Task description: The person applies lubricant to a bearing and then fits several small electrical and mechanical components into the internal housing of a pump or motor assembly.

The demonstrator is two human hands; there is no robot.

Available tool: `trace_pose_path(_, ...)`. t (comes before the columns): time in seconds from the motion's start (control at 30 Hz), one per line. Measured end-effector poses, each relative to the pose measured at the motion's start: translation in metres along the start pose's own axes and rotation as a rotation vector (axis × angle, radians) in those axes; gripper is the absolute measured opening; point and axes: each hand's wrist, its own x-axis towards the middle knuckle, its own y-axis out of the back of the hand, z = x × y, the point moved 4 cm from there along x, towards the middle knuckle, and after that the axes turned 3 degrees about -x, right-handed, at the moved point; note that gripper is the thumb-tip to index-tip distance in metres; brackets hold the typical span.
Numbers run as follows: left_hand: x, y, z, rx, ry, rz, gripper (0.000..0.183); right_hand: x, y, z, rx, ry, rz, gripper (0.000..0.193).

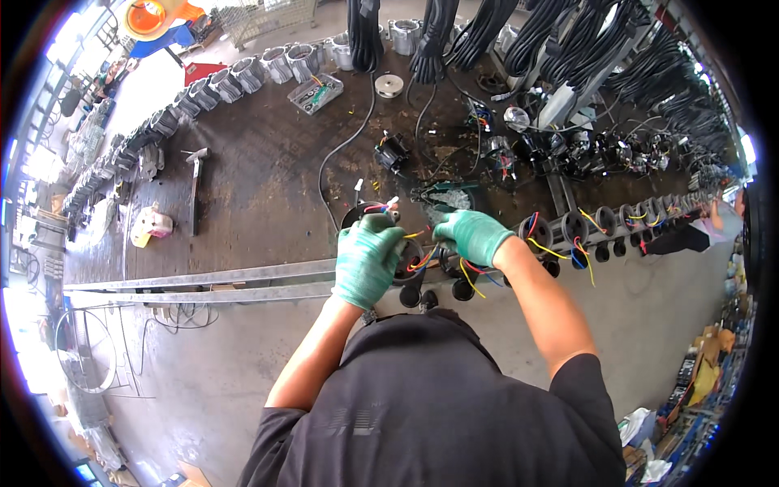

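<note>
My left hand (371, 258), in a green knitted glove, is curled closed at the bench's front edge. A yellow wire comes out by its fingertips, and a round dark housing (408, 268) with coloured wires lies just beside it. Behind the knuckles stands another round part (354, 216) with red and blue wires and white ends. My right hand (472, 237), gloved alike, has its fingers bent together by a container of small clear pieces (451, 200). Whatever those fingertips hold is hidden. Pliers (423, 193) seem to lie at the container's left side.
A row of wired round housings (604, 221) runs along a front rail to the right. A hammer (195, 188) and white container (152, 226) lie left. Metal casings (303, 62) line the far edge; black cable bundles (487, 32) hang above. Another person (704, 233) is far right.
</note>
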Motion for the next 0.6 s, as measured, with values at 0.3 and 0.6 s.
trace_pose_path(0.3,-0.003,-0.018,0.022,0.258,-0.008,-0.176,0.019,-0.032,0.019,-0.041,0.188,-0.09,0.198,0.018)
trace_pose_path(0.6,-0.007,-0.016,0.025,0.178,-0.022,-0.143,0.021,-0.036,0.023,-0.061,-0.007,0.131,0.585,0.028)
